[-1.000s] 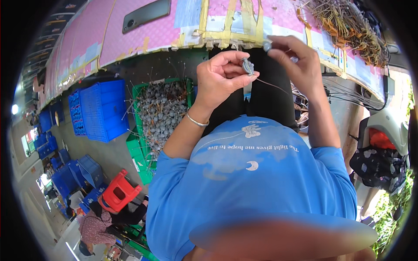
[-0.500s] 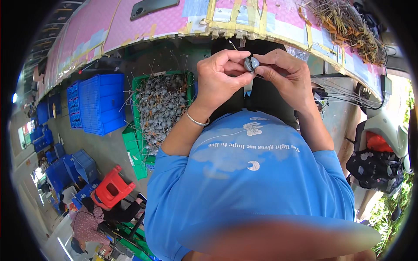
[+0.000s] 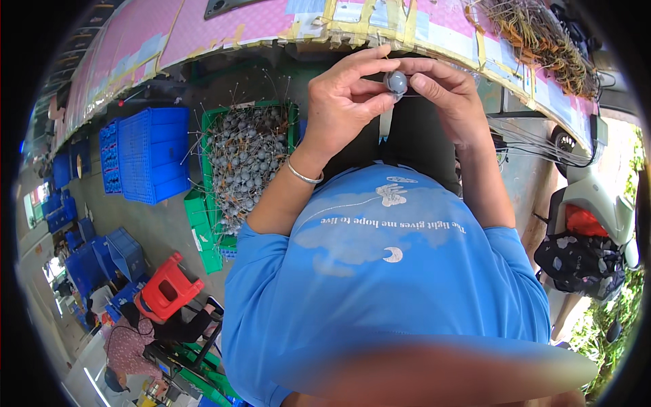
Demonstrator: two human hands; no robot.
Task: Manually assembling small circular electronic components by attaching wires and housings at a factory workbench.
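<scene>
The left hand [image 3: 342, 95], thumb and fingers closed, pinches one glossy grey ball-shaped piece [image 3: 395, 83] right of the green plastic crate [image 3: 293, 129]; the right hand [image 3: 453, 102], nearly closed, meets it, grip unclear; seemingly mid-work, with many wire-tailed grey pieces [image 3: 247, 159] inside that crate, finished or not unclear

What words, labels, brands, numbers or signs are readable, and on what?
Blue shirt: one line of white print, upside down in view; legible, wording not copied here.
Black patterned cloth: pale mark, too small to read.
White label on green box: too small to read.
Grey ball: no print visible.
</scene>
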